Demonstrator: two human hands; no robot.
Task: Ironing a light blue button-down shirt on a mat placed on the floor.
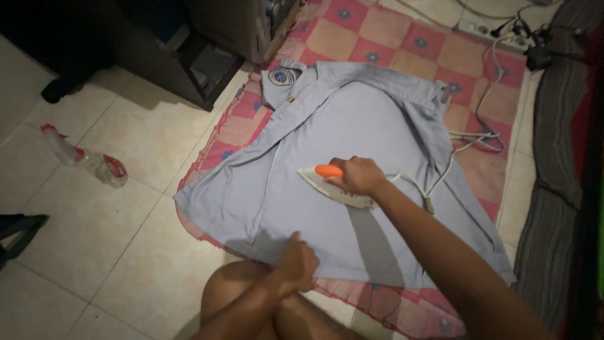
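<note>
A pale grey-blue shirt (352, 126) lies spread flat on a pink checked cloth (384, 38) on the floor. My right hand (358, 175) grips the orange handle of a white clothes iron (330, 186) that rests on the shirt's middle, its tip pointing left. My left hand (299, 261) presses down on the shirt's near hem with curled fingers. The iron's white cord (469, 140) runs right and up across the shirt and cloth. A round badge (282, 77) sits on the sleeve at the shirt's far left.
A crumpled plastic bottle (88, 160) lies on the tiled floor at left. A power strip (497, 34) with plugs sits at the far right. Dark furniture (189, 69) stands at the back left. A striped mattress edge (557, 164) runs along the right. My knee (239, 296) is below.
</note>
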